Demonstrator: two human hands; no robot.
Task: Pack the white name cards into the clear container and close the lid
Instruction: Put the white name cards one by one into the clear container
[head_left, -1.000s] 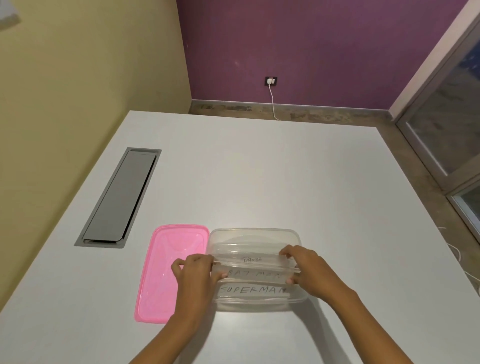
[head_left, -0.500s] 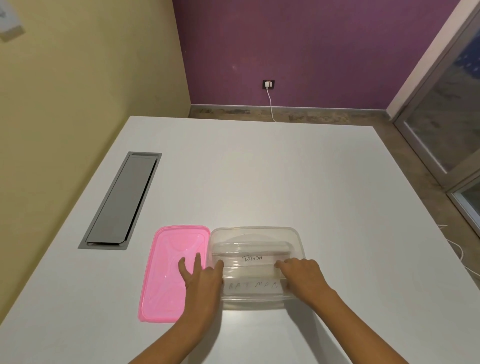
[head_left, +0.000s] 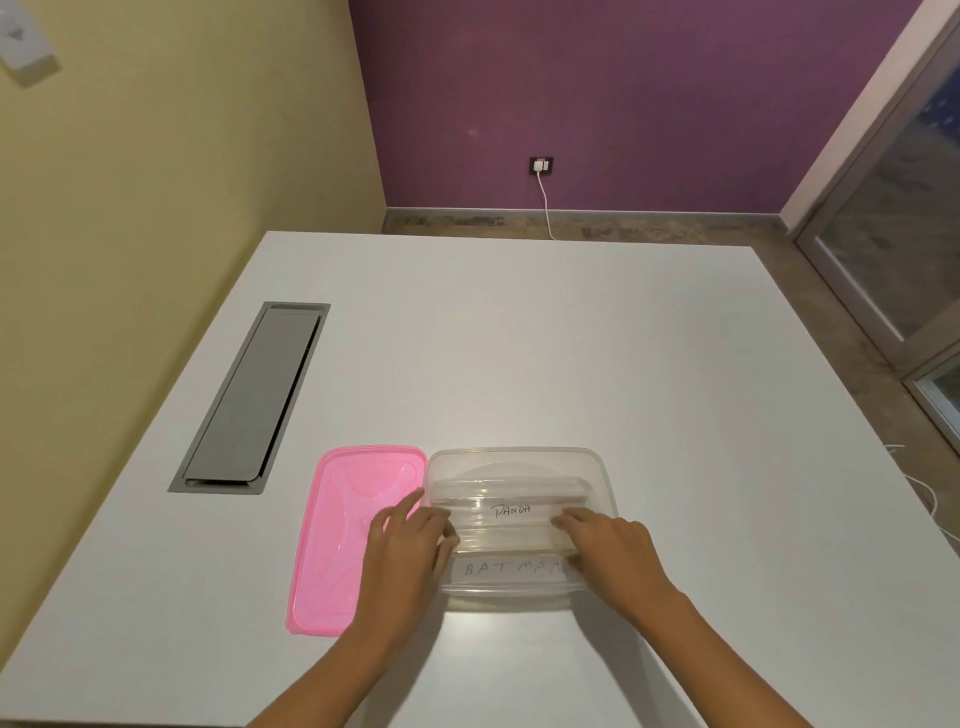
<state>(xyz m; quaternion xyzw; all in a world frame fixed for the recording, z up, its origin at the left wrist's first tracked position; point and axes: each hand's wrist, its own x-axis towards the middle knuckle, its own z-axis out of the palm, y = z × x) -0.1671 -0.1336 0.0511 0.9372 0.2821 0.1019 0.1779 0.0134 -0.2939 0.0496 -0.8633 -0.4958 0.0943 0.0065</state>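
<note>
Cards (head_left: 511, 512) in container (head_left: 519, 457), long axis left-right

Left hand (head_left: 410, 545) and right hand (head_left: 608, 545) reach forward, fingers seemingly extended, palms down

The white table (head_left: 519, 338) lies bare from ten o'clock round to three o'clock of the clear container (head_left: 592, 462), so a reach passes freely there. At nine o'clock the pink lid (head_left: 337, 519) lies flat just beside it. Further out at ten o'clock sits the grey cable hatch (head_left: 249, 400). The left hand (head_left: 410, 545) and right hand (head_left: 608, 545) cover the container's near corners.
</note>
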